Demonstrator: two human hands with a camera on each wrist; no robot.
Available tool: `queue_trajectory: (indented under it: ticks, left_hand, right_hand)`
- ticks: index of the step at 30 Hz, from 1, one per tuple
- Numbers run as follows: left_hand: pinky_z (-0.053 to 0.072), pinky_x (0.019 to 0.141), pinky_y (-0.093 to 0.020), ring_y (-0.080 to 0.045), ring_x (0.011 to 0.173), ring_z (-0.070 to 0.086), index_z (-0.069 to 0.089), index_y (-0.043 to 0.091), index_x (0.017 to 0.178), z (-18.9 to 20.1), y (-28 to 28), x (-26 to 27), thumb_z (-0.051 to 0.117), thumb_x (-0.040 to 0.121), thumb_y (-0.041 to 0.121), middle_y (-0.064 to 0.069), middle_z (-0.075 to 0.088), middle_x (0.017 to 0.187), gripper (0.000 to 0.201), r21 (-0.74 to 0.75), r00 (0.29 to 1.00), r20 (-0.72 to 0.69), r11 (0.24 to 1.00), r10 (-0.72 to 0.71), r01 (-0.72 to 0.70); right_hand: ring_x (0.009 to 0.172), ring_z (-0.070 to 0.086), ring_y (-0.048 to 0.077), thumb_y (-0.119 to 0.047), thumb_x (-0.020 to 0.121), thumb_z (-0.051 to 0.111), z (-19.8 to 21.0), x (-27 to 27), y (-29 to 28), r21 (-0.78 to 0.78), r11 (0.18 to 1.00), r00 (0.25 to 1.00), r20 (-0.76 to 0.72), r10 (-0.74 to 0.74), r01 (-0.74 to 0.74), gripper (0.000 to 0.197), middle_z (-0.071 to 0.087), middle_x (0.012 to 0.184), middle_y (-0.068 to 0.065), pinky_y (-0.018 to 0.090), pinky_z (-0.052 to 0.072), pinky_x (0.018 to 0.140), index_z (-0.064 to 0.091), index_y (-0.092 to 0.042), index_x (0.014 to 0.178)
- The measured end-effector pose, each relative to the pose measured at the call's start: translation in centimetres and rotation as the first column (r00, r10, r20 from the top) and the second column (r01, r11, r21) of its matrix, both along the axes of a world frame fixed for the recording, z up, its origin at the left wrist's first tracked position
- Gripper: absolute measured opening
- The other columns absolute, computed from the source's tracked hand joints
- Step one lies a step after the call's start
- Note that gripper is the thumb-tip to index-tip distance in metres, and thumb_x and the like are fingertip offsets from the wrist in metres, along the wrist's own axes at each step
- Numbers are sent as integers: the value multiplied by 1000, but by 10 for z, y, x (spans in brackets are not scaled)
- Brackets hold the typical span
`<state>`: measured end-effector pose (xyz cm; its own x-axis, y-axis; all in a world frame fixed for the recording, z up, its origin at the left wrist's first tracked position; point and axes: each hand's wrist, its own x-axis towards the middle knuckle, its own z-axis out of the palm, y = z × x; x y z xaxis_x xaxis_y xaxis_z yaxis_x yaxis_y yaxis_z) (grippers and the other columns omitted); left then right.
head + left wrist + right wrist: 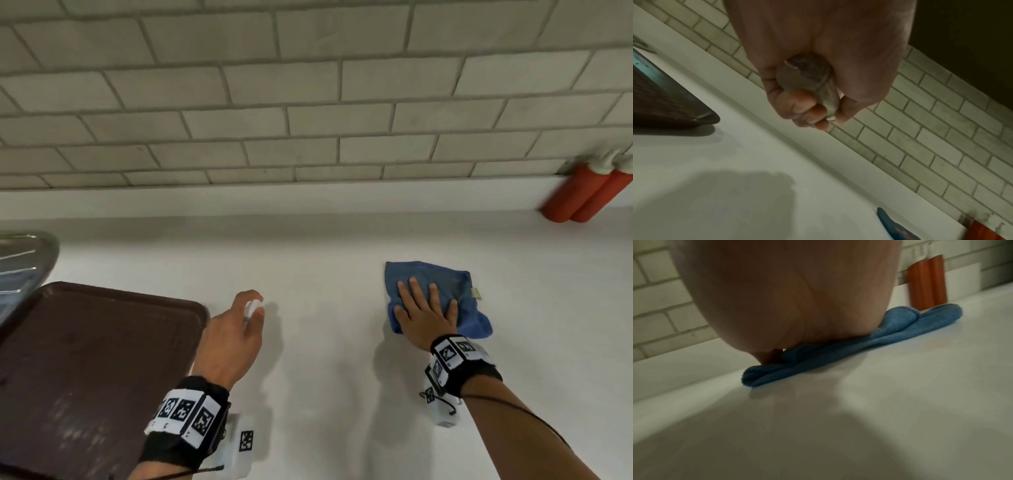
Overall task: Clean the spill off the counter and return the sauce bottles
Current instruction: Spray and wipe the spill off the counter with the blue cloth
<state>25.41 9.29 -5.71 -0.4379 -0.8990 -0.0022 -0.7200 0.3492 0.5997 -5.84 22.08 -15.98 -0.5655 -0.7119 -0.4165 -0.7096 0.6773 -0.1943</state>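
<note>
My right hand (423, 310) lies flat with straight fingers on a crumpled blue cloth (459, 291) on the white counter (325, 342). From the right wrist the blue cloth (859, 344) spreads under my palm, and a faint reddish smear (935, 344) marks the counter beside it. My left hand (248, 313) hovers above the counter with its fingers curled round a small clear spray bottle (251, 310); the bottle's round base (805, 71) shows in the left wrist view. Two red sauce bottles (589, 195) with white caps stand against the wall at the far right.
A dark brown tray (85, 359) lies at the left, close to my left wrist. A steel sink edge (24, 260) sits behind it. A tiled wall (308, 102) bounds the counter at the back.
</note>
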Motion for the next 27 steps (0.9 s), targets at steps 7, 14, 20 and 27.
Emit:
queue_trajectory:
  ticks: [7, 14, 20, 27]
  left_hand:
    - [51, 74, -36, -21, 79, 67, 53, 34, 129, 1, 5, -19, 51, 100, 33, -5, 70, 76, 29, 39, 995, -50, 996, 80, -79]
    - [46, 74, -32, -28, 87, 68, 54, 36, 132, -10, -1, -16, 53, 98, 33, -8, 71, 84, 33, 55, 968, -65, 970, 242, -239]
    - [48, 82, -35, -29, 99, 66, 51, 36, 134, -13, -18, -5, 52, 99, 36, -11, 71, 102, 35, 51, 953, -91, 957, 290, -286]
    - [47, 76, -33, -25, 88, 65, 52, 38, 132, -20, -25, 35, 52, 98, 37, 0, 66, 89, 34, 86, 955, -141, 964, 261, -251]
  right_hand:
    - [148, -15, 31, -47, 100, 13, 4, -20, -105, 4, 985, 985, 24, 173, -173, 58, -16, 162, -8, 64, -8, 113, -7, -35, 153]
    - [149, -5, 35, -47, 96, 7, -6, 53, -93, -38, 874, 875, -5, 484, -484, 63, -3, 164, -2, 67, -5, 111, 6, -28, 155]
    - [141, 22, 35, -49, 89, 28, -15, 88, -61, -67, 821, 824, -66, 563, -566, 63, 39, 153, -1, 67, 21, 106, 42, -25, 145]
    - [148, -16, 30, -45, 101, 14, 7, 77, -181, 8, 898, 897, 48, 438, -439, 57, -17, 162, -9, 63, -8, 114, -5, -34, 154]
